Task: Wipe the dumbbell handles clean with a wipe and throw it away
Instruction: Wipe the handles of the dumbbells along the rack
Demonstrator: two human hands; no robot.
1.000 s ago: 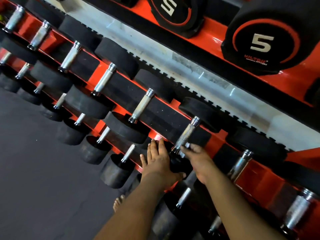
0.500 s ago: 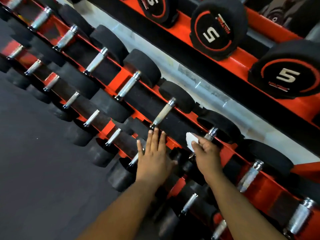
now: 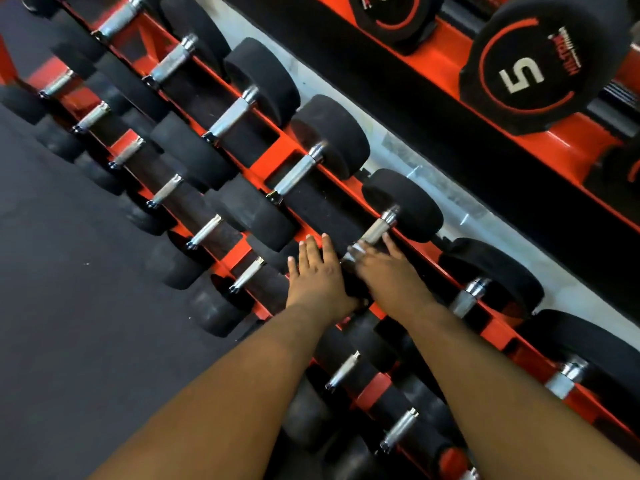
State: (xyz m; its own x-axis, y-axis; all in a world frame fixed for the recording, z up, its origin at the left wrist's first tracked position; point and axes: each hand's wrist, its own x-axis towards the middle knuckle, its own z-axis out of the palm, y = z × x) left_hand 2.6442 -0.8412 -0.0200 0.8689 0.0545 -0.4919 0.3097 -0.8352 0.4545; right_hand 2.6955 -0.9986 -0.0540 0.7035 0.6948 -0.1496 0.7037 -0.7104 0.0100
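Right hand (image 3: 389, 268) grips the lower end of a dumbbell handle (image 3: 379, 230), fingers curled over a pale wipe (image 3: 356, 250). Left hand (image 3: 317, 271) lies flat, fingers straight, on the black dumbbell head (image 3: 353, 289).

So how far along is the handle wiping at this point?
Midway at best. The right hand presses the wipe on one dumbbell handle; the left hand rests flat on the rack. Nothing shows which handles are done. Many handles and binning the wipe may remain.

- A red rack (image 3: 273, 157) runs across the scene.
- Dark floor matting (image 3: 69, 306) lies to the left.
- A black weight (image 3: 543, 64) marked "5" sits far right.
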